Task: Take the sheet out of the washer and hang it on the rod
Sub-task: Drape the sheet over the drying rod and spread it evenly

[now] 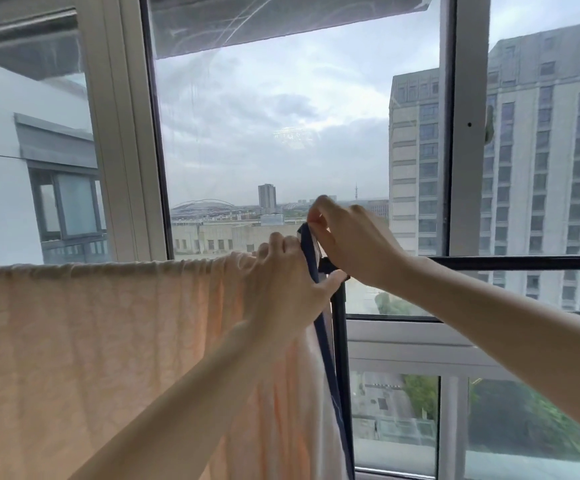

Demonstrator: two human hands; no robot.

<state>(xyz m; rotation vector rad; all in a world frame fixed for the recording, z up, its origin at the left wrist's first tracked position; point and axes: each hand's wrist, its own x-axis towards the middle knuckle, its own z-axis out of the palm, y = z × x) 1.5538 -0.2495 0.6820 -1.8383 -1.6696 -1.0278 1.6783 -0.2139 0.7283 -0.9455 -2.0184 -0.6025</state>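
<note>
two grips are closed on the peach sheet (108,341), draped over the black rod (506,262): left grip (288,282) curled on its bunched top, right grip (354,244) pinched on the navy hem (325,341), upright post (340,327) just beside.

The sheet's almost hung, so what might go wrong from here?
The sheet is bunched in gathers along the rod, so it may dry unevenly unless spread toward the bare right stretch. The right hand only pinches the navy edge; if that slips while the left hand grips the top, the corner could slide off.
</note>
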